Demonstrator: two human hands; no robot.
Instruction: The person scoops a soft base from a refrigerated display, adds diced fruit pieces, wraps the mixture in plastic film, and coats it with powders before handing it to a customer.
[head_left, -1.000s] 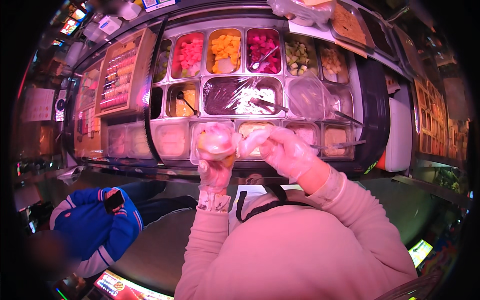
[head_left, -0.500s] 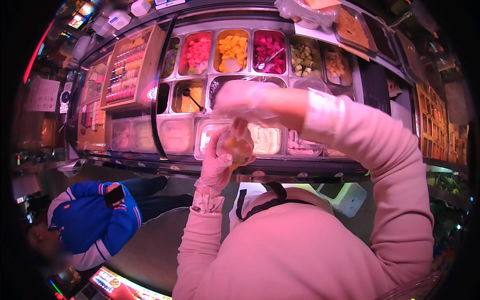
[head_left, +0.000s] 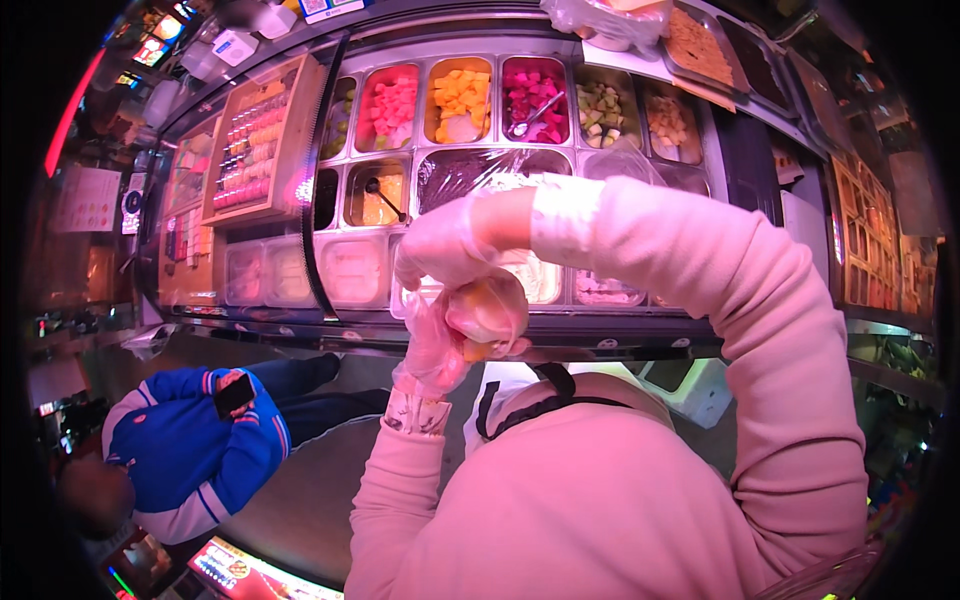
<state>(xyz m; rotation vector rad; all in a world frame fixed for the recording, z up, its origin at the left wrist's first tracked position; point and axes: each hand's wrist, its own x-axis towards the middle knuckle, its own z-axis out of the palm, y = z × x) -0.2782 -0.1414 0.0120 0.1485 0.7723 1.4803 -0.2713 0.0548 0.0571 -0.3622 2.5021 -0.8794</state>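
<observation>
My left hand [head_left: 433, 345], in a clear plastic glove, is wrapped round a rounded, pale yellow-and-pink food item [head_left: 487, 312]. Its exact kind cannot be made out; a thin, see-through covering seems to surround it. My right hand [head_left: 440, 247], gloved too, arches over from the right with its fingers bent down beside the left hand. Those fingertips are mostly hidden, so whether they grip anything does not show. Both hands are at the front edge of a counter set with metal food pans. Just behind them lies a pan under cling film [head_left: 480, 170].
Pans of pink cubes [head_left: 390, 105], yellow cubes [head_left: 460, 100] and magenta cubes with a spoon [head_left: 535, 100] line the back. A dark ladle [head_left: 385, 195] rests in an orange pan. At left stands a wooden box of macarons [head_left: 255, 140]. A person in blue [head_left: 200, 440] holds a phone.
My right hand has come left and down, round the far side of the left hand. The food item has moved slightly right and nearer, now showing more of its rounded top.
</observation>
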